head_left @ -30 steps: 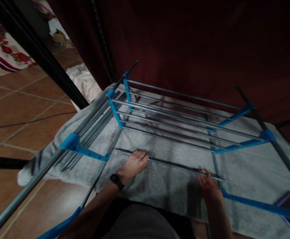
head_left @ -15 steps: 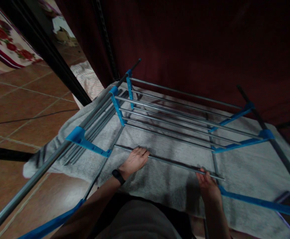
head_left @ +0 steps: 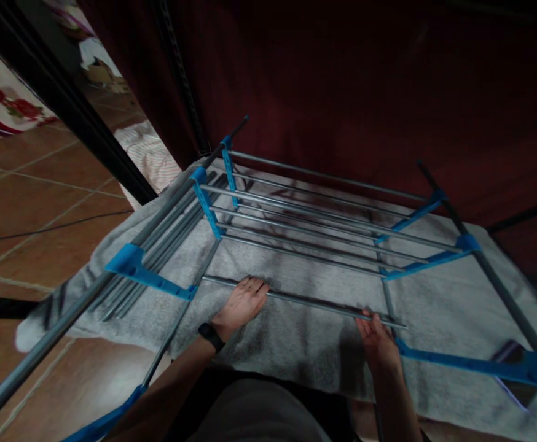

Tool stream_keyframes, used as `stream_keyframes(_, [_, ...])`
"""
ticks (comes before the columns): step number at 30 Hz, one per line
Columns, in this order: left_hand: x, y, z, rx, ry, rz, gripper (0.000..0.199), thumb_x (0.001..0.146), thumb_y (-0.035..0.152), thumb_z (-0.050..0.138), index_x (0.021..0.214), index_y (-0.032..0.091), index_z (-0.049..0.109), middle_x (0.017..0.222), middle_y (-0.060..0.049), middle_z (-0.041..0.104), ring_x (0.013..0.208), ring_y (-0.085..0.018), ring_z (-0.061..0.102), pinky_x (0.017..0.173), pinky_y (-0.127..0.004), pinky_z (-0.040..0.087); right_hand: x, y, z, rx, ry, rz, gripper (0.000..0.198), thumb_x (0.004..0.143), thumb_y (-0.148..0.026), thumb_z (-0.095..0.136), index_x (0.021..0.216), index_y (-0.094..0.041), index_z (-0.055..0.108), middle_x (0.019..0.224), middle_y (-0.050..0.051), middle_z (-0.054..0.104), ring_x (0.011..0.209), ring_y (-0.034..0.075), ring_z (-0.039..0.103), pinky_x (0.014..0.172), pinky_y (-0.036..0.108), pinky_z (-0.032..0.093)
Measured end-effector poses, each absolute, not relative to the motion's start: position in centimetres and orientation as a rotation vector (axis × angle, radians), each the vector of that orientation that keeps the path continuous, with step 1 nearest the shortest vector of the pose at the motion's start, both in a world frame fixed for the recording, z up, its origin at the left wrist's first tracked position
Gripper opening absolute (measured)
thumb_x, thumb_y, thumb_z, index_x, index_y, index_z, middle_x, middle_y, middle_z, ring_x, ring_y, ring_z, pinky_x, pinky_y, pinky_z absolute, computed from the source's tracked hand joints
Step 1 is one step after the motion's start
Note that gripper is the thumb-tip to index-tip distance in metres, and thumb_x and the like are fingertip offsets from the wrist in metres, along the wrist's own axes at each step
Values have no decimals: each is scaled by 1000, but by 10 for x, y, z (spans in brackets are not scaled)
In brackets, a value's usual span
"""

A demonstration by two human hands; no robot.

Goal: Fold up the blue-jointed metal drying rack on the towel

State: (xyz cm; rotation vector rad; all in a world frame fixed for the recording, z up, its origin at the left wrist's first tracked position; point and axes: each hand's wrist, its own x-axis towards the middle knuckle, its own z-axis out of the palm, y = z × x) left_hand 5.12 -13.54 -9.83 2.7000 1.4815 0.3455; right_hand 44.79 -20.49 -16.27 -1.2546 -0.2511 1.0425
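Note:
A loose grey metal tube (head_left: 312, 300) lies across the front of a rack frame, between its two sides. My left hand (head_left: 246, 298), with a dark band on the wrist, is closed over the tube left of its middle. Near the tube's right end, my right hand (head_left: 375, 334) grips it with thumb and fingers. The rack has grey poles and blue plastic brackets; one left bracket (head_left: 151, 276) and one right bracket (head_left: 475, 365) flank the tube. Behind my hands, several crossbars (head_left: 305, 242) span the brackets.
Several loose tubes (head_left: 158, 258) lie in a bundle on the grey blanket (head_left: 296, 356) at the left. A phone (head_left: 512, 393) rests under the front right bracket. A dark red curtain (head_left: 342, 92) hangs behind the rack, and a black post (head_left: 84, 123) slants at the left.
The view has shifted slightly, so the rack appears a little farther left. Both hands keep their hold on the tube, which stays nearly in the same place relative to the rack.

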Motion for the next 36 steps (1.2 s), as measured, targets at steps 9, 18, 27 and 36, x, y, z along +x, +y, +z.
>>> stream_keyframes(9, [47, -135, -103, 2739, 1491, 417, 21, 102, 18, 51, 113, 19, 69, 105, -9, 74, 101, -25, 69, 100, -42, 50, 442, -196, -153, -1300, -168, 986, 34, 73, -50, 90, 90, -27, 72, 91, 3, 79, 100, 21, 75, 99, 41, 63])
stream_keyframes(18, [38, -131, -119, 2743, 1557, 461, 28, 102, 22, 49, 115, 17, 73, 105, -13, 77, 101, -28, 72, 97, -45, 54, 435, -194, -147, -1294, -106, 992, 35, 73, -52, 88, 92, -27, 73, 94, 1, 78, 98, 19, 75, 93, 34, 63])
stream_keyframes(27, [33, -127, -119, 2754, 1518, 435, 32, 103, 21, 44, 116, 17, 73, 104, -13, 79, 98, -27, 74, 94, -44, 56, 434, -194, -151, -1249, -143, 1025, 31, 72, -47, 90, 84, -28, 68, 91, 1, 78, 94, 20, 74, 85, 36, 64])
stream_keyframes(36, [30, -133, -116, 2758, 1503, 415, 32, 102, 21, 45, 116, 18, 73, 101, -12, 79, 96, -27, 76, 90, -42, 59, 430, -193, -145, -1215, -111, 1044, 35, 68, -46, 93, 83, -26, 69, 87, 1, 78, 87, 19, 75, 83, 32, 63])
